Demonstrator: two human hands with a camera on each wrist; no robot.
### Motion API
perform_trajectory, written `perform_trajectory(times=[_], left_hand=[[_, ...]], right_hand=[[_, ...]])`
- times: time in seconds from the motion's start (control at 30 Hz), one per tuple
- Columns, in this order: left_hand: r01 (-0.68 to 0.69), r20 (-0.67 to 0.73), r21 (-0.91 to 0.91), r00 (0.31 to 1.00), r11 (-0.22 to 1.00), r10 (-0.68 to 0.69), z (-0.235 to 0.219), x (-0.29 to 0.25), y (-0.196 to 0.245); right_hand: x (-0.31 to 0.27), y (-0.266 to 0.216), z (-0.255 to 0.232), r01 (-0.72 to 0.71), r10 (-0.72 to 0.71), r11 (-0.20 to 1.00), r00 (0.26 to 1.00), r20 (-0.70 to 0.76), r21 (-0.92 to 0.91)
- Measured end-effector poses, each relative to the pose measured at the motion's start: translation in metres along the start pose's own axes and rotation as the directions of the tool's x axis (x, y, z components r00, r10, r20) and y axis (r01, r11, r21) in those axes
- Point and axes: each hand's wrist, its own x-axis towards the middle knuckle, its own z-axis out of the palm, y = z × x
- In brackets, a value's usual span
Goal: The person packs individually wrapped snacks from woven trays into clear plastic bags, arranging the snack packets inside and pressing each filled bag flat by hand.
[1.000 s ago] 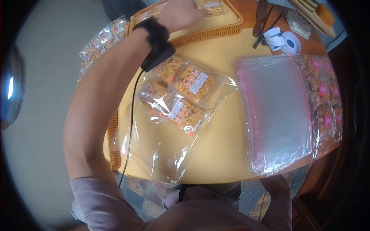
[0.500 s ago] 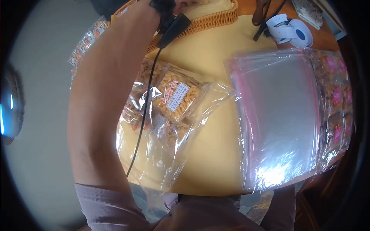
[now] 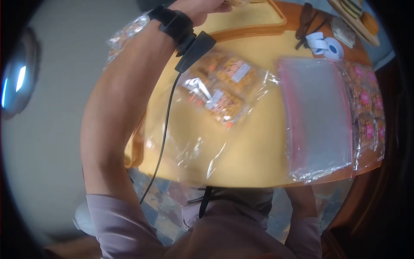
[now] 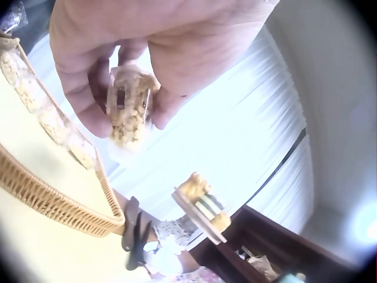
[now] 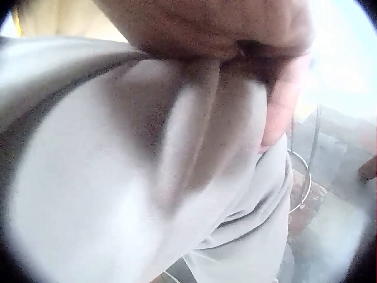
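In the left wrist view my left hand (image 4: 135, 47) pinches a small clear packet of yellow crunchy snack (image 4: 129, 109) between thumb and fingers. The head view has this hand at the top edge, over the wicker tray (image 3: 241, 32). Several flat packets of the same snack (image 3: 235, 73) lie grouped in a large clear plastic bag (image 3: 189, 151) on the yellow tabletop (image 3: 258, 142). My right hand (image 5: 230, 29) rests on the light trousers (image 5: 118, 177) below the table, part of its fingers hidden.
A stack of clear bags with pink edges (image 3: 319, 116) lies on the right, beside packets with pink labels (image 3: 364, 99). White label rolls (image 3: 332, 47) and dark tools (image 3: 305, 21) sit at the back. More packets (image 4: 50, 124) line the tray. A black cable (image 3: 166, 129) hangs from my left wrist.
My left hand has stayed over the tray and now shows a packet at its fingers. The head view has shifted about. The grouped packets remain on the table.
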Motion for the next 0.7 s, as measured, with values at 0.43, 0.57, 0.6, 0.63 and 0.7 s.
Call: perform_trajectory(times=[0.43, 0.57, 0.6, 0.63, 0.7], left_hand=[[0.212, 0.071, -0.420, 0.977, 0.882, -0.201, -0.194, -0.309, -0.066], [0.479, 0.239, -0.568, 0.875, 0.670, -0.422, -0.184, -0.375, -0.106], [0.519, 0.274, -0.561, 0.851, 0.644, -0.447, -0.178, -0.382, -0.108], [0.521, 0.294, -0.590, 0.850, 0.616, -0.437, -0.170, -0.387, -0.118], [0.520, 0.318, -0.629, 0.851, 0.578, -0.419, -0.157, -0.386, -0.128]], right_hand=[[0.008, -0.048, -0.057, 0.343, -0.292, 0.910, 0.929, 0.227, -0.234], [0.002, -0.078, -0.075, 0.374, -0.248, 0.873, 0.893, 0.376, -0.313], [-0.003, -0.094, -0.085, 0.361, -0.172, 0.856, 0.874, 0.454, -0.371], [-0.007, -0.113, -0.096, 0.367, -0.171, 0.849, 0.871, 0.461, -0.379], [-0.018, -0.159, -0.124, 0.373, 0.065, 0.808, 0.714, 0.697, -0.457]])
